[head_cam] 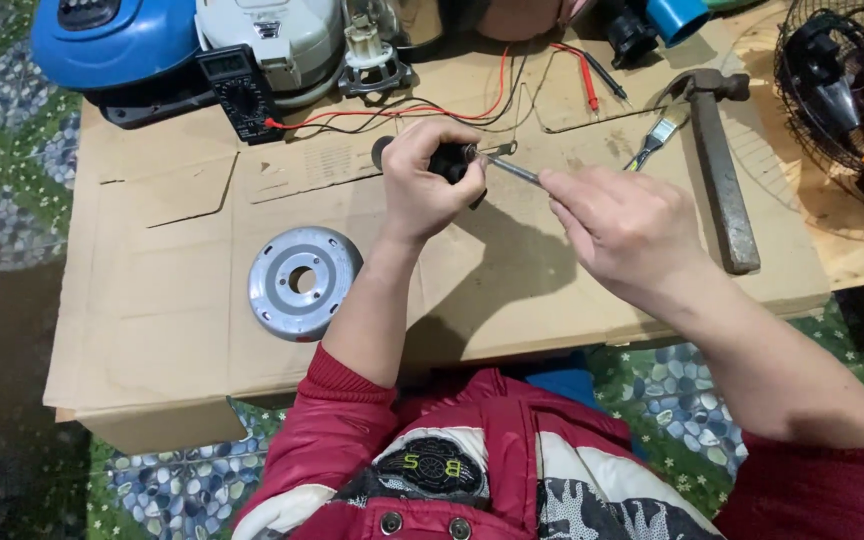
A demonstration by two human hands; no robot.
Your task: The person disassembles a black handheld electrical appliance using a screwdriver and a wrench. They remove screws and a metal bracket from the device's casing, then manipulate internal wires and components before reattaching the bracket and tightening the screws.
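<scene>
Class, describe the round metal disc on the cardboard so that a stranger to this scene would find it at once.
Start at the flattened cardboard sheet that covers the work surface. Left of the person's left hand lies the round grey metal disc. It lies alone, flat and circular with a hole in its middle, unlike the long hammer on the right.

You have a silver-grey round metal cover on plain brown cardboard, and a black multimeter with red and black leads. Your jacket is red with white panels, above a green floral floor.
</scene>
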